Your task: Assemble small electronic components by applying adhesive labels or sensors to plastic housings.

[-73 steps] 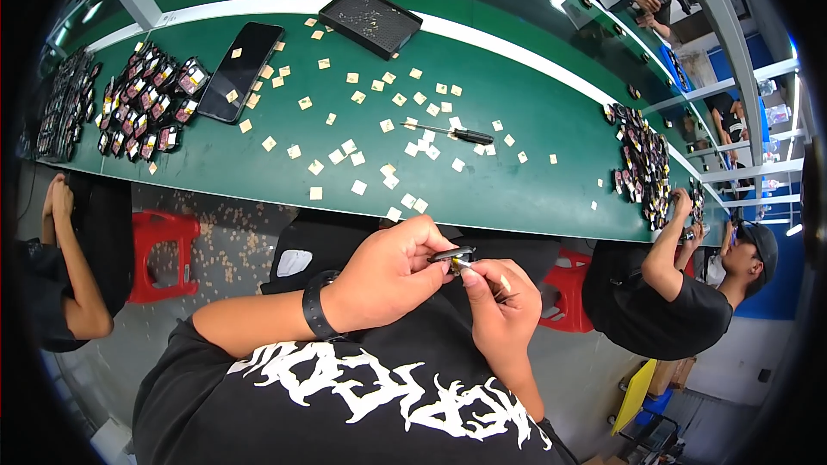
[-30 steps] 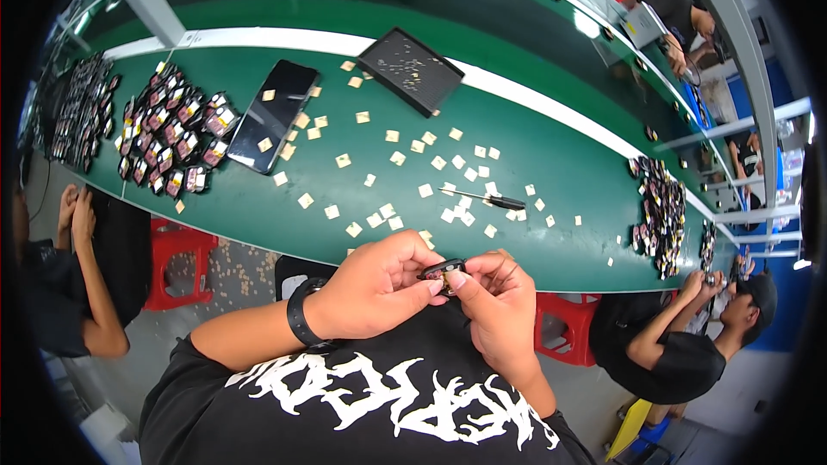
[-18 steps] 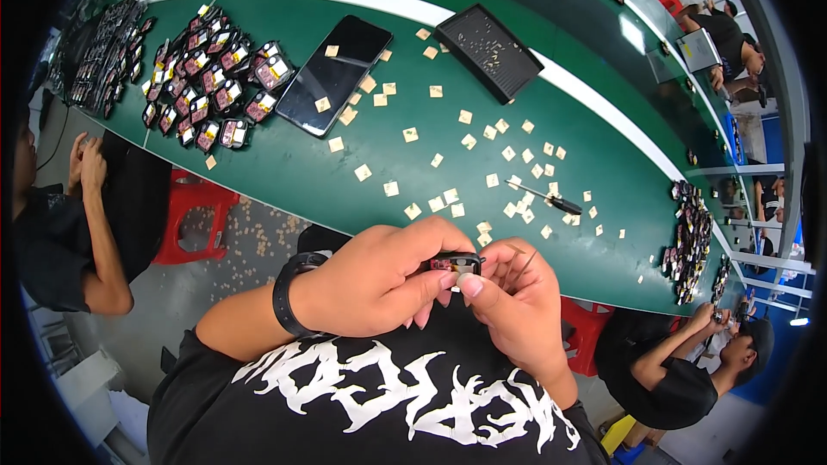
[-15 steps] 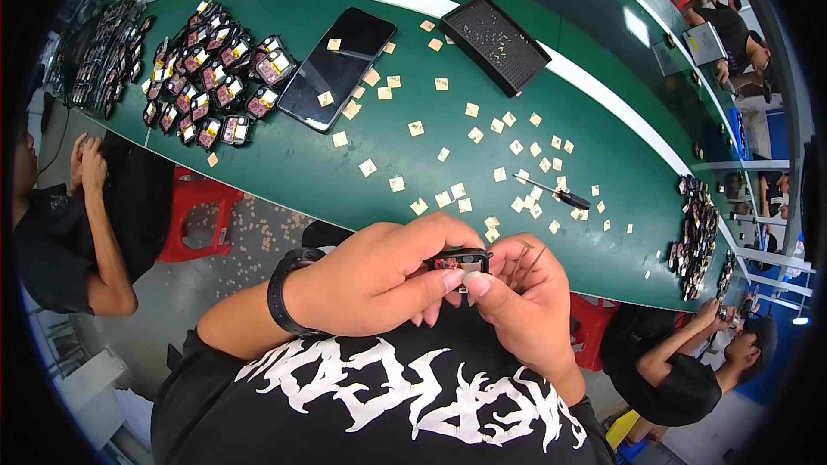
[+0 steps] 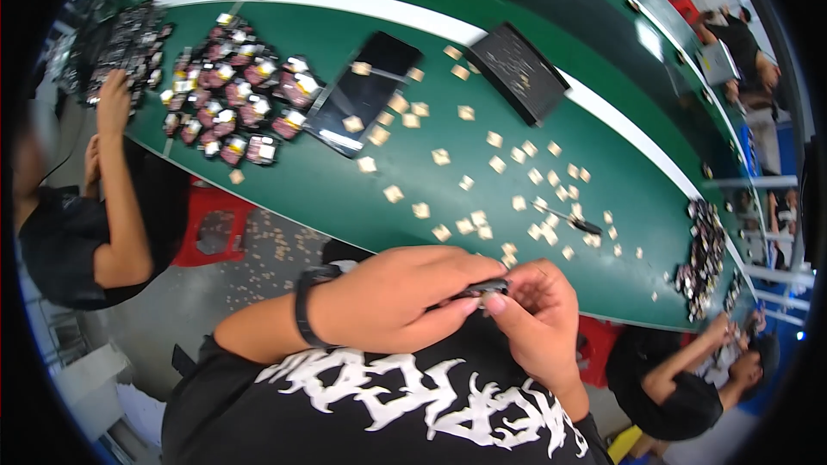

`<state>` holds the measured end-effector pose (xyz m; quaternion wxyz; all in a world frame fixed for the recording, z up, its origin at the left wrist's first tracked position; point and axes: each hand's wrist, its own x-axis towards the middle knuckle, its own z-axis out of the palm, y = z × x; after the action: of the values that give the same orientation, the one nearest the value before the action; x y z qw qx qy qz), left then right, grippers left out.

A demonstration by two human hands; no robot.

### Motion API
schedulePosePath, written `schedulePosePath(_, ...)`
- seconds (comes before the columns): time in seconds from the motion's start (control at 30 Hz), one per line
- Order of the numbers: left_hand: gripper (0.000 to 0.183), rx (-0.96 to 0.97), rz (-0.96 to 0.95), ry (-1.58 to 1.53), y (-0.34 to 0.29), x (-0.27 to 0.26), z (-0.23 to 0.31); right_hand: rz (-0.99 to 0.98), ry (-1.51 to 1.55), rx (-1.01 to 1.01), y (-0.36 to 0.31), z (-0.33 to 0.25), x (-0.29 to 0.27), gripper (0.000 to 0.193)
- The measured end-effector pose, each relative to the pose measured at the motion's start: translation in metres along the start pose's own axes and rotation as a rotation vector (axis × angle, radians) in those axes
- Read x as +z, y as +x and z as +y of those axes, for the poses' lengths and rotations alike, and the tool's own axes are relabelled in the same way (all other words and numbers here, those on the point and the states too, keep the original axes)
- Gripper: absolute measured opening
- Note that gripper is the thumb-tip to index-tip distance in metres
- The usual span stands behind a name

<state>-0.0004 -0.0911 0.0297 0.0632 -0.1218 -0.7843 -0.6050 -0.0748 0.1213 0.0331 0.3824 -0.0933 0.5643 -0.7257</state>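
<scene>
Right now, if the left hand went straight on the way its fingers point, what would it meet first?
Beyond the small black device it holds, the left hand would probably meet the right hand, which touches that device too; exact depth is hard to judge here.

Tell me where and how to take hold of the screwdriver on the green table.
Probably best to grip the screwdriver by its thick black handle, pinching across it from above and the right: it lies flat, handle end pointing right and slightly toward you, while the thin shaft points left among pale squares.
</scene>
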Motion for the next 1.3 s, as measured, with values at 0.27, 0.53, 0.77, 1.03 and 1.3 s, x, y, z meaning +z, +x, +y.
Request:
schedulePosePath(0.27, 0.019, -0.206, 0.559, 0.423, -0.007, -0.064, -0.039, 0.078, -0.084, 0.185, 0.000, -0.002, -0.023, 0.015)
schedulePosePath(0.53, 0.024, -0.494, 1.004, 0.953, -0.051, -0.196, -0.102, 0.217, -0.252, 0.015, -0.006, 0.007, -0.066, 0.054)
schedulePosePath(0.77, 0.038, -0.581, 0.958, 0.925, -0.105, -0.240, -0.142, 0.496, -0.368, -0.179, -0.014, -0.019, -0.128, 0.036)
schedulePosePath(1.03, 0.035, -0.526, 0.892, 1.299, -0.066, -0.207, -0.125, 1.174, -1.470, -0.386, -0.029, -0.064, -0.302, 0.025)
schedulePosePath(1.3, 0.040, -0.564, 0.957, 1.335, -0.051, -0.193, -0.115, 1.157, -1.530, -0.235, 0.037, -0.118, -0.407, 0.053)
